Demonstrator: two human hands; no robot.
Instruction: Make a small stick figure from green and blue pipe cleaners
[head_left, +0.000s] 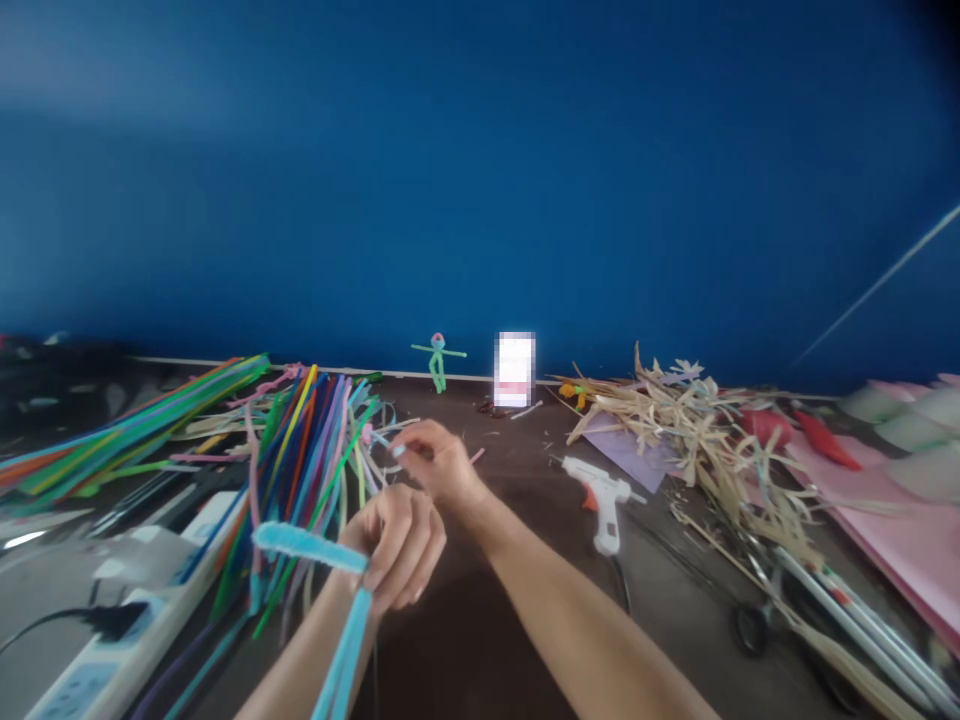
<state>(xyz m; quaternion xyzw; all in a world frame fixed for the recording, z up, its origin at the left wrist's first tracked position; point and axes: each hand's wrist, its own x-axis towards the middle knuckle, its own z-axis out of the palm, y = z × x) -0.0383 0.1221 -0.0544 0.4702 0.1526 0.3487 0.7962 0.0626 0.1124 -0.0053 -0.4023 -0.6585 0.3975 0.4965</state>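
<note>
My left hand [399, 545] has its fingers curled round light blue pipe cleaners [311, 545]. One folded length sticks out to the left, and strands hang down towards the front edge of the view. Just beyond it, my right hand [441, 462] is closed in a pinch, its wrist crossing close to the left hand. A thin pale blue strip [381, 439] with a pink bit at its far end meets the right fingertips; whether it is held is unclear. Left of both hands lies a bundle of many-coloured pipe cleaners [300, 450].
A green pipe-cleaner figure [438, 362] stands at the wall by a blurred bright screen [514, 368]. On the right are a white glue gun [600, 492], dry straw strips [675, 410], scissors [750, 625] and pink sheets [885, 530]. A power strip [97, 660] lies front left.
</note>
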